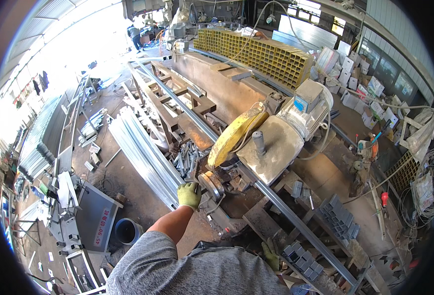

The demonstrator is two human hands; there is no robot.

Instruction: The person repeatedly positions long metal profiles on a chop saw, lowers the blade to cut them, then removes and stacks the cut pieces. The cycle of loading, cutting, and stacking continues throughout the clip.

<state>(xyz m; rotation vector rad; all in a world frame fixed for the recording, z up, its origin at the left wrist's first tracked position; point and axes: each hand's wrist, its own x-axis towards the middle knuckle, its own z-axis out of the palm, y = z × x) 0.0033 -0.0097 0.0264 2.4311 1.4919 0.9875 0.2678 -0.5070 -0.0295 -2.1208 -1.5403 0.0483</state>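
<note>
My left hand [189, 195], in a yellow-green glove, reaches forward and is closed at the left edge of a round metal handwheel [210, 185] on the cut-off saw. The saw has a yellow blade guard [237, 135], a dusty base plate [271, 150] and a grey motor [305, 110]. A long metal square tube [295, 221] runs beneath the guard and out toward the lower right. My right hand [270, 255], also gloved, is low beside my body with its fingers stretched out, partly hidden. Close to it lie stacked short cut tube pieces [303, 260].
Long silvery profiles [143, 155] lie on the floor left of the saw. A dark bucket [127, 231] and a grey machine panel [95, 214] stand at left. More cut pieces [337, 219] sit at right. Yellow-ended tubes [256, 51] are stacked behind; a person [135, 37] stands far off.
</note>
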